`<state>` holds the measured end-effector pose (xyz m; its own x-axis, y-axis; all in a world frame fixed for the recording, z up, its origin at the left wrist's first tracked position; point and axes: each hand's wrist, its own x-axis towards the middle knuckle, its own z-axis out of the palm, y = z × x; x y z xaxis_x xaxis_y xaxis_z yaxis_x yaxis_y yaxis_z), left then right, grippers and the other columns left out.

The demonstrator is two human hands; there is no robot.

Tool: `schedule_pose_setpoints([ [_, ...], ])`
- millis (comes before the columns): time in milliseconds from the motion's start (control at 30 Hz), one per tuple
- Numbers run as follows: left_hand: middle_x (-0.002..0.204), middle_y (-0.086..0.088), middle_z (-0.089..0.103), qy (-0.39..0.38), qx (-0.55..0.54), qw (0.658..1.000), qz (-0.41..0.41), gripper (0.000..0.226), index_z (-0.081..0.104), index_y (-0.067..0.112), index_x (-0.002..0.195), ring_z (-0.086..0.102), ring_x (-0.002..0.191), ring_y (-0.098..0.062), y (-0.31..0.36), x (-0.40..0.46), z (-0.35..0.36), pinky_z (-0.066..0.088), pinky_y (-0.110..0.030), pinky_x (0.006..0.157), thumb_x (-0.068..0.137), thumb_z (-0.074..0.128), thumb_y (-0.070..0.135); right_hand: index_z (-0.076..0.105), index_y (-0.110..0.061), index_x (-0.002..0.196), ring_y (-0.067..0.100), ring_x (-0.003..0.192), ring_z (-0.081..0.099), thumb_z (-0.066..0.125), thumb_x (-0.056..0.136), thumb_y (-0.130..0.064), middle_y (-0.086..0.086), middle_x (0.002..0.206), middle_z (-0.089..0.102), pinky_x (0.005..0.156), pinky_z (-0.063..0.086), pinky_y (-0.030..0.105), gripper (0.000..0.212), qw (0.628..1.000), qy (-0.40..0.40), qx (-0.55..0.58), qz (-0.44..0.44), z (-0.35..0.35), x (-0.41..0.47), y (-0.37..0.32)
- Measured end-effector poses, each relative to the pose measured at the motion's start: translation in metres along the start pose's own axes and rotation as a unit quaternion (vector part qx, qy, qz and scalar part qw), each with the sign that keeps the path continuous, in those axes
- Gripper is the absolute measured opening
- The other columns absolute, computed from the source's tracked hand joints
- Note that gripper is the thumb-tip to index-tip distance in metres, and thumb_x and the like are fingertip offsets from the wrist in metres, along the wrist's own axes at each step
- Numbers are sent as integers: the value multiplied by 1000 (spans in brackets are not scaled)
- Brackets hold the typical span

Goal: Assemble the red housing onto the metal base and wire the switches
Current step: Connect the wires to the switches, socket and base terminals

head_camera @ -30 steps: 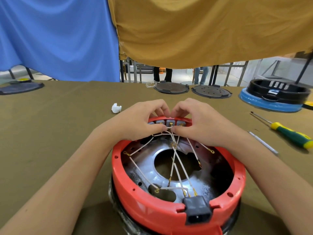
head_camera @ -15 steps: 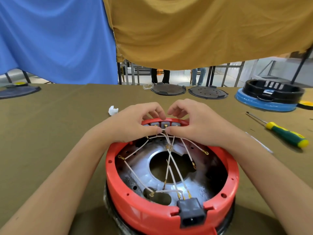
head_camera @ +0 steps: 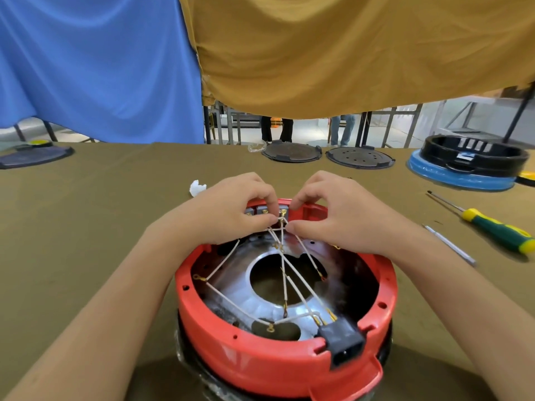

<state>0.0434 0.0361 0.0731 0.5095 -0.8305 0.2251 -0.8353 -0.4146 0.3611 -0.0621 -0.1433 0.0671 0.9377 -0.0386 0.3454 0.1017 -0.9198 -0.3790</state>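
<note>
Bright, even daylight from the gap at upper centre; soft shadows, sharp focus, wide-angle bending at frame edges.

Both hands cover much of the far rim of the red housing [head_camera: 260,363], so the switches [head_camera: 262,211] there show only in part. Whether the left hand [head_camera: 231,211] and right hand [head_camera: 335,215] pinch a wire [head_camera: 301,287] is too fine to tell. The housing's near underside runs off the bottom edge. At the table's [head_camera: 101,227] far right corner, a yellow thing [head_camera: 528,179] is cut by the frame. Behind the curtains [head_camera: 347,53], two people [head_camera: 276,128] show only as legs.
</note>
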Motion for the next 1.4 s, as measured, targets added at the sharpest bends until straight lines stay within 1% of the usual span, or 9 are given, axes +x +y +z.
schedule_pose_setpoints([
  [67, 112, 8, 54, -8, 8, 1000, -5, 6, 64, 35, 87, 56, 103, -14, 0, 0, 0, 44, -41, 97, 93, 65, 33, 72, -29, 97, 2, 92, 55, 75, 76, -49, -11, 105, 56, 78, 41, 13, 29, 1000, -6, -2, -5, 0, 1, -1],
  [167, 113, 9, 52, -14, 13, 1000, -7, 11, 60, 36, 84, 54, 100, -10, 1, 1, -1, 43, -35, 94, 94, 63, 33, 73, -31, 90, 1, 92, 55, 76, 75, -54, -13, 105, 56, 80, 44, 20, 27, 1000, -14, 0, -3, -1, 3, -4],
  [267, 112, 10, 50, -17, 12, 1000, -7, 12, 58, 35, 84, 53, 96, -7, 1, 1, 0, 42, -30, 88, 95, 62, 32, 73, -30, 85, 1, 92, 55, 77, 76, -52, -13, 104, 56, 79, 44, 20, 24, 1000, -16, -10, -9, -1, 6, -6],
  [467, 111, 8, 52, -12, 5, 1000, -1, 9, 61, 34, 85, 53, 97, -8, 1, 0, 0, 42, -29, 89, 92, 66, 31, 73, -25, 84, 6, 89, 58, 75, 76, -46, -11, 102, 58, 80, 48, 28, 23, 1000, 8, -17, -12, 3, 6, -10],
  [567, 110, 9, 53, -11, -9, 1000, 12, 8, 63, 35, 85, 54, 96, -5, 3, -2, 0, 41, -27, 86, 88, 70, 30, 74, -26, 82, 2, 89, 58, 75, 75, -44, -14, 102, 58, 79, 48, 24, 19, 1000, 1, -7, -16, 0, 3, -9],
  [667, 113, 11, 55, -23, -27, 999, 21, 10, 64, 38, 84, 56, 103, -7, 7, -3, 0, 43, -30, 95, 87, 72, 32, 74, -31, 75, -4, 88, 56, 79, 75, -40, -20, 102, 59, 75, 47, 18, 10, 1000, -11, -5, -15, -6, 1, -7],
  [900, 111, 7, 55, -17, -30, 999, 29, 6, 65, 34, 86, 56, 103, -13, 7, 0, 3, 44, -41, 98, 90, 69, 32, 75, -27, 68, -3, 77, 58, 78, 74, -30, -18, 94, 62, 70, 49, 22, 7, 1000, 5, -10, -29, -2, 0, -9],
  [1167, 112, 5, 54, -15, -30, 999, 31, 4, 66, 28, 88, 56, 103, -15, 5, 2, 4, 44, -44, 97, 91, 68, 29, 76, -26, 68, -7, 83, 57, 80, 73, -27, -20, 93, 65, 67, 40, 6, 7, 1000, 12, -4, -15, -1, 1, -7],
  [1400, 111, 7, 54, -3, -28, 999, 30, 2, 67, 29, 89, 56, 102, -13, 3, 2, 5, 44, -42, 97, 90, 69, 30, 77, -29, 68, -5, 83, 59, 81, 73, -27, -22, 91, 65, 70, 42, 10, 7, 1000, 15, 15, -4, -2, 1, -7],
])
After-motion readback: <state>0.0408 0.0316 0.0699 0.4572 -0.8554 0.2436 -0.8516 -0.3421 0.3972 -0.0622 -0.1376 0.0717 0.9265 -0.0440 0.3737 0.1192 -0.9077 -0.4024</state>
